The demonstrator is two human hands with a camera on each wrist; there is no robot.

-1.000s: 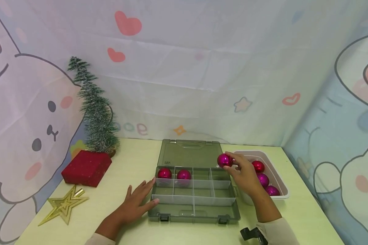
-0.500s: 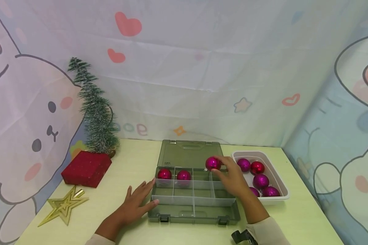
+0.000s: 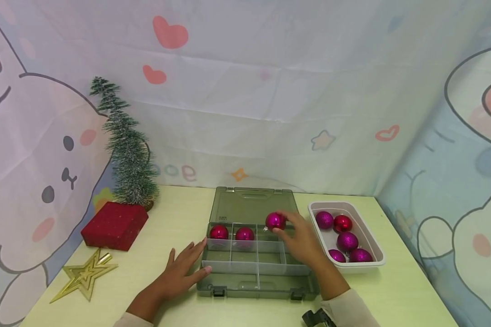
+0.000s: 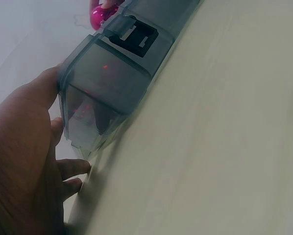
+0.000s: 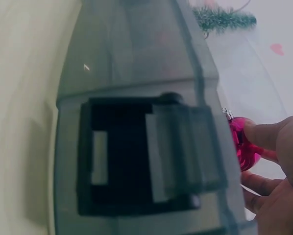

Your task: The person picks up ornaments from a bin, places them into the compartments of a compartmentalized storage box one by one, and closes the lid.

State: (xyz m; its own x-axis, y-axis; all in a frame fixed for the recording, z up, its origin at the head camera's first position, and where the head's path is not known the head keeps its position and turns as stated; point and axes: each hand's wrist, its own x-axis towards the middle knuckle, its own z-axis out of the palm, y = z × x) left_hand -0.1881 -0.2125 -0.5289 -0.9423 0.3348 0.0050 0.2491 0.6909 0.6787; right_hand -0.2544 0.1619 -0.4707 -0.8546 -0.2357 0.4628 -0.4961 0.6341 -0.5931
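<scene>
My right hand pinches a shiny magenta Christmas ball over the third back compartment of a dark translucent divided box. The ball's silver cap points left, toward the box in the right wrist view. A red ball and a magenta ball sit in the first two back compartments. My left hand lies against the box's left side with its fingers spread, its thumb at the front left edge. In the left wrist view, fingers show beside the box's end wall.
A white tub with several glittery purple balls and a shiny red ball stands on the right. At left are a gold star, a red box and a small frosted tree. The divided box's lid lies back, unfolded.
My right hand has moved left from beside the white tub, carrying the magenta ball down to the third back compartment. My left hand has stayed at the box's side.
</scene>
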